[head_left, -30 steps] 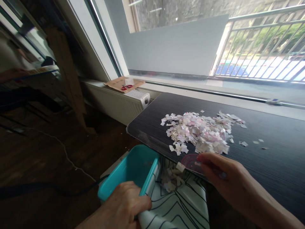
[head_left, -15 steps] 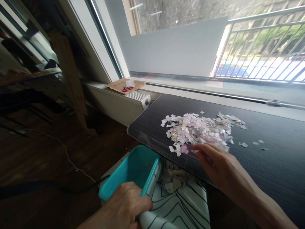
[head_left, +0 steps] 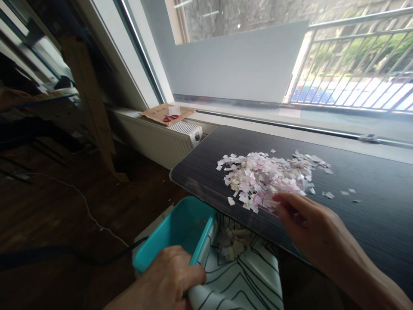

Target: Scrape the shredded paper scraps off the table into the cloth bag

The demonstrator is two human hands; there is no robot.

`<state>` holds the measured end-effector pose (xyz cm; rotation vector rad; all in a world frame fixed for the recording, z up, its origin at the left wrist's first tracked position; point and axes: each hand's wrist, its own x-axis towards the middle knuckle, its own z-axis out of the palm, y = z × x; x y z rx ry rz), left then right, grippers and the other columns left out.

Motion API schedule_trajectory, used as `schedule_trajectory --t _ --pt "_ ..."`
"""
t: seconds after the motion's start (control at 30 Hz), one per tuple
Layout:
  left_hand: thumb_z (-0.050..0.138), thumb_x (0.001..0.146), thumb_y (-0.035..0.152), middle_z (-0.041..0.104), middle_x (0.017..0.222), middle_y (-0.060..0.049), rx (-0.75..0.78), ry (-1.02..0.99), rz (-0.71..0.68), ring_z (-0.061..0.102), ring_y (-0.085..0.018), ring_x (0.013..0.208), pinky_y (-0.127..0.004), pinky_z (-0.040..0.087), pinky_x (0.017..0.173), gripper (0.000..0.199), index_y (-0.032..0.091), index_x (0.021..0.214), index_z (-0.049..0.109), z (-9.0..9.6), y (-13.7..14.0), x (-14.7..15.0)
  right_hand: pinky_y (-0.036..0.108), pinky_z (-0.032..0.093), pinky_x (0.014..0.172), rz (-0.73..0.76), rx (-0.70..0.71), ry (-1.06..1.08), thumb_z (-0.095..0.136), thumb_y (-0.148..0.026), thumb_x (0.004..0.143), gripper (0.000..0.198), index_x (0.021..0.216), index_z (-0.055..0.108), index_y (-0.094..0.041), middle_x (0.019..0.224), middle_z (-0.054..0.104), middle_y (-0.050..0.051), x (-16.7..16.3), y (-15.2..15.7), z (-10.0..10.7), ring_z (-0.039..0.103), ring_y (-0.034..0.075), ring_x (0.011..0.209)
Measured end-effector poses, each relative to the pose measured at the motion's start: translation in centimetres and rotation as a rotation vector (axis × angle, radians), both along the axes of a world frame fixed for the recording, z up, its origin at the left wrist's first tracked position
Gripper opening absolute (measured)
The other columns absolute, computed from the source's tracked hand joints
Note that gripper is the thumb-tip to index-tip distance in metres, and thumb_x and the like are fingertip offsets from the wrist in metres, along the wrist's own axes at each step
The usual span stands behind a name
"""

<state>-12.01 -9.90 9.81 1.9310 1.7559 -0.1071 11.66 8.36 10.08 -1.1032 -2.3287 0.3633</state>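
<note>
Could drop paper scraps (head_left: 261, 172), heaped on table (head_left: 200, 168) and part-gathered in patterned cloth (head_left: 251, 284), onto the floor (head_left: 138, 193) by raking too wide or letting cloth slip. Clamped with left grip (head_left: 171, 273) on teal bin (head_left: 206, 234) rim and cloth, with right grip (head_left: 316, 224) on pink piece (head_left: 264, 200), mostly hidden. Now in at heap's near side, versus down at table edge a second ago

A hand could pass over the left end of the table (head_left: 200, 168) or between heap (head_left: 264, 174) and sill (head_left: 290, 132), but the right hand (head_left: 309, 224) bars the heap's near right side, and the bin (head_left: 167, 224), the left hand (head_left: 174, 271) gripping it, and the cloth (head_left: 248, 282) crowd the room below.
</note>
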Motion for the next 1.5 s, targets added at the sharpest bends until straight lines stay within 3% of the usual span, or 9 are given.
schedule_trajectory --t 0.17,0.3,0.43,0.6,0.93,1.27,1.5 --pt "0.055 0.076 0.003 0.059 0.087 -0.001 -0.04 -0.013 0.017 0.054 -0.019 0.088 -0.028 0.039 0.081 0.025 0.023 0.085 0.066 0.2 0.0 0.2 0.024 0.048 0.062 0.044 -0.056 -0.031 0.05 -0.022 0.087 0.019 0.098 0.066 -0.024 0.087 0.071 0.0 0.3 -0.3 -0.1 0.066 0.014 0.069" --pt "0.055 0.075 0.003 0.059 0.086 -0.002 0.018 0.008 -0.004 0.053 -0.019 0.086 -0.028 0.04 0.079 0.024 0.022 0.084 0.066 -0.1 -0.1 0.2 0.023 0.046 0.059 0.044 -0.09 -0.011 0.051 -0.024 0.087 0.018 0.098 0.066 -0.024 0.082 0.07 0.0 0.3 -0.2 0.1 0.064 0.013 0.064" --pt "0.053 0.071 -0.002 0.059 0.085 -0.001 0.035 0.024 -0.031 0.054 -0.019 0.085 -0.028 0.04 0.079 0.028 0.021 0.083 0.065 -0.1 0.1 0.3 0.024 0.046 0.062 0.125 -0.087 0.049 0.047 -0.023 0.09 0.021 0.1 0.066 -0.02 0.086 0.07 0.004 -1.3 0.1 0.1 0.064 0.014 0.068" --pt "0.061 0.077 0.007 0.061 0.085 -0.002 0.031 0.042 -0.032 0.054 -0.019 0.086 -0.027 0.041 0.079 0.015 0.021 0.083 0.065 0.4 0.3 0.4 0.024 0.045 0.061 0.205 -0.094 0.06 0.046 -0.019 0.09 0.022 0.099 0.067 -0.018 0.083 0.07 0.004 -3.4 0.4 -0.1 0.063 0.014 0.068" --pt "0.059 0.074 0.004 0.061 0.081 0.0 0.064 0.076 -0.06 0.054 -0.018 0.081 -0.024 0.04 0.072 0.021 0.022 0.082 0.065 0.1 0.3 0.3 0.022 0.045 0.056 0.049 -0.093 -0.029 0.052 -0.025 0.085 0.019 0.095 0.068 -0.025 0.078 0.072 -0.001 0.1 0.0 0.3 0.063 0.013 0.059" --pt "0.059 0.075 0.005 0.061 0.076 0.0 0.075 0.001 -0.066 0.055 -0.017 0.076 -0.026 0.038 0.07 0.018 0.022 0.079 0.065 0.3 0.9 0.6 0.021 0.043 0.048 0.004 -0.046 -0.064 0.052 -0.025 0.083 0.018 0.091 0.068 -0.023 0.065 0.068 -0.001 1.9 0.2 0.2 0.056 0.012 0.046" --pt "0.055 0.073 0.002 0.061 0.079 0.0 0.07 0.03 -0.104 0.054 -0.018 0.08 -0.027 0.037 0.074 0.022 0.021 0.081 0.064 -0.1 0.7 0.5 0.021 0.046 0.054 0.001 -0.059 0.002 0.053 -0.024 0.085 0.017 0.094 0.067 -0.023 0.073 0.07 -0.001 2.5 -0.1 -0.3 0.062 0.012 0.056"
